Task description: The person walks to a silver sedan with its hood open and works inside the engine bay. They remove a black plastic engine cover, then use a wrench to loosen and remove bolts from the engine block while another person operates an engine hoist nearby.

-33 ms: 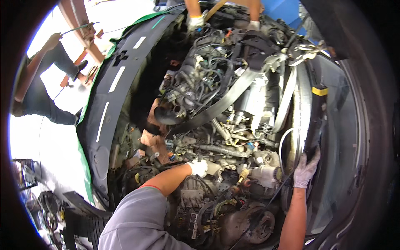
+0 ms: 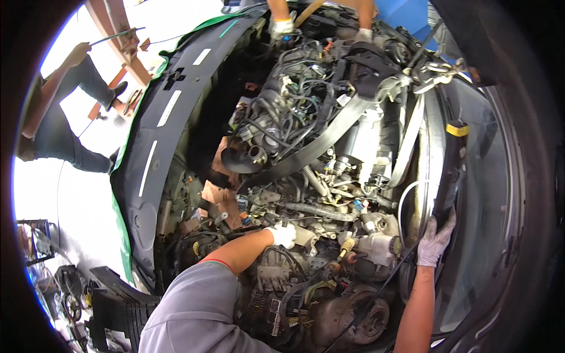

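A gray sleeve [image 2: 188, 306] slants up from the bottom left. The left hand [image 2: 283, 235] reaches in at lower middle, fingers bent (can't tell if gripping). The engine [image 2: 272, 117] sits upper middle. At lower right, the right hand [image 2: 434, 242] points up, fingers spread on a dark bar [image 2: 452, 167], grip unclear.

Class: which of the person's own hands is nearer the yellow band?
Right. The right hand is below the yellow band, at the black bar; the left hand is farther off, left among engine parts.
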The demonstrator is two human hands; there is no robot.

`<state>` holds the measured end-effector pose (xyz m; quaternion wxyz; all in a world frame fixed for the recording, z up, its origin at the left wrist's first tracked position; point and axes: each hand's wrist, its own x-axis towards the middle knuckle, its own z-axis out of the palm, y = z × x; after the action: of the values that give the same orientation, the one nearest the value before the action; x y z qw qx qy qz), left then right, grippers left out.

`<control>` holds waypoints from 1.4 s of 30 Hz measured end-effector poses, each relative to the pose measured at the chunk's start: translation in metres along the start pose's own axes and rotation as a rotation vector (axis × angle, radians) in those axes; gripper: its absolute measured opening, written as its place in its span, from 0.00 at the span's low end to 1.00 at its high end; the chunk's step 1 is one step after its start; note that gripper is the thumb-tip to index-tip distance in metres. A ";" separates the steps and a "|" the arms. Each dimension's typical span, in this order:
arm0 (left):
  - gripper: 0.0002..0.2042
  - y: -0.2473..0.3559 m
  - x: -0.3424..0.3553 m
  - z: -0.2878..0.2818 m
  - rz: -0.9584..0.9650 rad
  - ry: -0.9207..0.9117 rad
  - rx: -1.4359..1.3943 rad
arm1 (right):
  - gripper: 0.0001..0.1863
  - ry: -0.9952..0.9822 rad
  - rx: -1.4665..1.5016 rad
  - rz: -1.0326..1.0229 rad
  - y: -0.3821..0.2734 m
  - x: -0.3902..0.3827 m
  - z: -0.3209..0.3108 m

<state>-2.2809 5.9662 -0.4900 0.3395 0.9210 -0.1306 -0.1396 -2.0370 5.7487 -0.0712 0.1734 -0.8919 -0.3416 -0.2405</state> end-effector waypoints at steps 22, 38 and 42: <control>0.17 0.009 -0.002 -0.021 -0.093 -0.078 -0.105 | 0.36 -0.012 0.087 -0.015 -0.009 0.008 -0.001; 0.16 0.001 -0.001 -0.015 0.022 -0.002 -0.064 | 0.36 0.016 0.037 0.009 0.001 0.003 0.001; 0.21 -0.005 0.000 -0.014 0.134 -0.095 0.082 | 0.36 0.022 0.033 -0.021 0.000 0.003 0.000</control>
<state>-2.2749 5.9779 -0.4832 0.3035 0.9157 -0.2132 -0.1546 -2.0348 5.7507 -0.0695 0.1891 -0.8826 -0.3529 -0.2465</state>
